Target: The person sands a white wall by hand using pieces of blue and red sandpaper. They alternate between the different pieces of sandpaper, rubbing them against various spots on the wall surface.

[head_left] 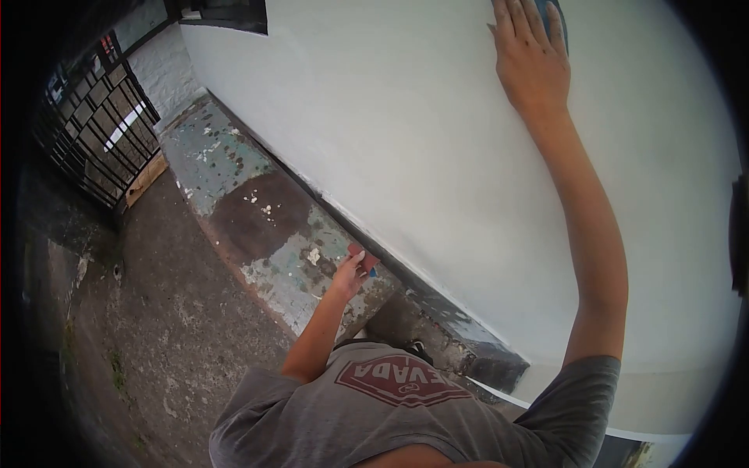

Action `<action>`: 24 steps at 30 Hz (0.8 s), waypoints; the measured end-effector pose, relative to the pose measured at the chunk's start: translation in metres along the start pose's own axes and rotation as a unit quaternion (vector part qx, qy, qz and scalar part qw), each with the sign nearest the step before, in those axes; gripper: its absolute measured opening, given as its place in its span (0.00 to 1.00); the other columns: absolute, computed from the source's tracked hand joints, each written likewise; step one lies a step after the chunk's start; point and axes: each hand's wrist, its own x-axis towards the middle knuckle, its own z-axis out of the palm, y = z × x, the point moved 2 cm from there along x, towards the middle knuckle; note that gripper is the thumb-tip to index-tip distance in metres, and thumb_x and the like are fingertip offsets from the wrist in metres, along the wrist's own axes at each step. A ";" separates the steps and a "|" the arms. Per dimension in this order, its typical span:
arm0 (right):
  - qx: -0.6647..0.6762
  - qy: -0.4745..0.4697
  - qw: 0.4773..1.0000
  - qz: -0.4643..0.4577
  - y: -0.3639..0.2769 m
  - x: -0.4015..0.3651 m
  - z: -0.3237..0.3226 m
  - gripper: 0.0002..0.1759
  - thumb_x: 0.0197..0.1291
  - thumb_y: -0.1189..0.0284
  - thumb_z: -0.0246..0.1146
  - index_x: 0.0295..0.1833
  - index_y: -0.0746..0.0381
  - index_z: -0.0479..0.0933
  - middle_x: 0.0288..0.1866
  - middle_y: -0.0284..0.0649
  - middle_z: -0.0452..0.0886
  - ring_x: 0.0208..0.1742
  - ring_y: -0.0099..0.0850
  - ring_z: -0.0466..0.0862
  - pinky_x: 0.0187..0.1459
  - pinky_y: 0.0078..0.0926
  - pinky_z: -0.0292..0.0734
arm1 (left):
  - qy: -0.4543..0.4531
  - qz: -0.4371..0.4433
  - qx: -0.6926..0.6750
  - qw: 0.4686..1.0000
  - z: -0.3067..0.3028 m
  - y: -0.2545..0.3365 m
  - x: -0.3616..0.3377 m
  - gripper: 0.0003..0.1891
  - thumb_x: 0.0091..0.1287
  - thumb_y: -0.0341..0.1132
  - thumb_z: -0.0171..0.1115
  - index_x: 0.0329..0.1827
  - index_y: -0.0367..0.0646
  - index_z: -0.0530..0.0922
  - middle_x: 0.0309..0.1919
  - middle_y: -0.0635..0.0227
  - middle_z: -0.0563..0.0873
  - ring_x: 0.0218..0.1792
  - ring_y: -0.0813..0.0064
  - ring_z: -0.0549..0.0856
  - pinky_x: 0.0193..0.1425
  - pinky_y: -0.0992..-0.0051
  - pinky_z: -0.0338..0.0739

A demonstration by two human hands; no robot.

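So, from my seat I see the right hand (537, 66) laid high on the pale wall (437, 156), near my view's top edge, its fingers stretched over a dark blue pad (565, 25); whether they grip its sides I cannot tell. The left hand (353, 277) pinches a reddish sheet (370, 262) between thumb and fingers, with a small bright blue bit (374, 273) showing just beside it. From my angle that sheet sits over the ledge's (261, 218) wall-side edge, toward its near end (I can't judge how high above). Pale flecks (269, 209) dot the dark patch midway along the ledge, and a barred gate (117, 132) stands beyond its far left corner.
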 end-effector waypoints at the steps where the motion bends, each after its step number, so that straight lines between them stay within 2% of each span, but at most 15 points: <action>1: -0.011 0.020 1.000 0.000 -0.012 0.000 0.012 0.27 0.77 0.62 0.52 0.78 0.56 0.65 0.81 0.34 0.65 0.82 0.29 0.62 0.82 0.39 0.54 | -0.006 0.005 -0.006 1.000 0.004 0.000 0.001 0.19 0.75 0.44 0.62 0.64 0.51 0.72 0.54 0.71 0.81 0.56 0.71 0.80 0.62 0.66 0.72; 2: -0.023 0.040 0.999 0.000 -0.027 -0.002 0.024 0.28 0.77 0.60 0.54 0.78 0.54 0.66 0.80 0.31 0.68 0.80 0.26 0.65 0.80 0.36 0.60 | -0.002 0.002 -0.004 1.000 0.006 0.000 0.001 0.19 0.75 0.44 0.62 0.64 0.52 0.71 0.54 0.71 0.81 0.56 0.71 0.80 0.62 0.66 0.72; 3: -0.021 0.051 0.998 -0.036 -0.046 -0.009 0.031 0.26 0.77 0.60 0.53 0.75 0.59 0.69 0.80 0.33 0.68 0.80 0.26 0.65 0.79 0.35 0.60 | 0.002 -0.001 0.000 1.000 0.007 0.000 0.001 0.19 0.75 0.44 0.62 0.64 0.52 0.71 0.54 0.71 0.81 0.56 0.71 0.80 0.62 0.66 0.72; 6: 0.028 -0.025 0.989 -0.146 -0.106 -0.053 0.070 0.27 0.78 0.63 0.49 0.76 0.63 0.68 0.83 0.34 0.63 0.81 0.27 0.63 0.82 0.32 0.54 | 0.004 0.000 0.003 1.000 0.006 0.001 -0.003 0.19 0.75 0.44 0.62 0.64 0.52 0.71 0.54 0.70 0.81 0.56 0.71 0.80 0.61 0.66 0.72; 8: -0.004 -0.046 0.978 -0.204 -0.112 -0.065 0.076 0.27 0.77 0.65 0.49 0.76 0.64 0.68 0.83 0.35 0.63 0.81 0.27 0.63 0.82 0.31 0.54 | 0.002 0.006 0.002 1.000 0.005 0.005 -0.005 0.18 0.75 0.44 0.62 0.64 0.52 0.72 0.54 0.70 0.81 0.56 0.72 0.80 0.61 0.66 0.72; 11: 0.024 -0.052 0.972 -0.229 -0.095 -0.052 0.077 0.28 0.72 0.71 0.53 0.76 0.64 0.67 0.81 0.37 0.66 0.81 0.29 0.65 0.81 0.32 0.57 | 0.010 0.011 -0.010 1.000 -0.003 0.004 -0.012 0.18 0.75 0.44 0.62 0.64 0.52 0.72 0.54 0.70 0.81 0.55 0.72 0.80 0.60 0.66 0.73; 14: 0.003 -0.005 0.989 -0.150 -0.071 -0.015 0.053 0.24 0.74 0.69 0.52 0.72 0.64 0.73 0.79 0.35 0.69 0.79 0.27 0.67 0.81 0.32 0.58 | 0.016 0.012 -0.021 1.000 -0.013 0.000 -0.008 0.18 0.75 0.43 0.62 0.64 0.53 0.71 0.54 0.71 0.81 0.55 0.72 0.80 0.60 0.66 0.73; 17: 0.076 -0.020 0.988 -0.130 -0.063 0.019 0.026 0.27 0.79 0.68 0.46 0.78 0.67 0.63 0.83 0.47 0.60 0.85 0.37 0.57 0.84 0.38 0.49 | 0.025 0.008 -0.022 0.999 -0.014 -0.003 -0.006 0.18 0.75 0.43 0.62 0.65 0.53 0.71 0.54 0.71 0.80 0.55 0.73 0.80 0.60 0.66 0.72; 20: 0.060 0.093 0.983 -0.144 -0.082 0.019 0.020 0.25 0.71 0.71 0.57 0.72 0.61 0.73 0.79 0.34 0.70 0.79 0.27 0.67 0.80 0.34 0.61 | 0.027 0.001 -0.011 1.000 -0.005 -0.005 -0.006 0.19 0.75 0.42 0.62 0.65 0.54 0.70 0.53 0.72 0.80 0.55 0.73 0.80 0.60 0.66 0.72; 24: 0.074 0.133 0.971 -0.182 -0.101 0.010 0.012 0.21 0.73 0.66 0.56 0.68 0.58 0.77 0.75 0.31 0.74 0.78 0.27 0.70 0.81 0.39 0.59 | 0.010 0.005 -0.012 1.000 -0.002 -0.002 -0.005 0.18 0.76 0.42 0.61 0.65 0.55 0.70 0.53 0.72 0.80 0.55 0.73 0.79 0.60 0.66 0.72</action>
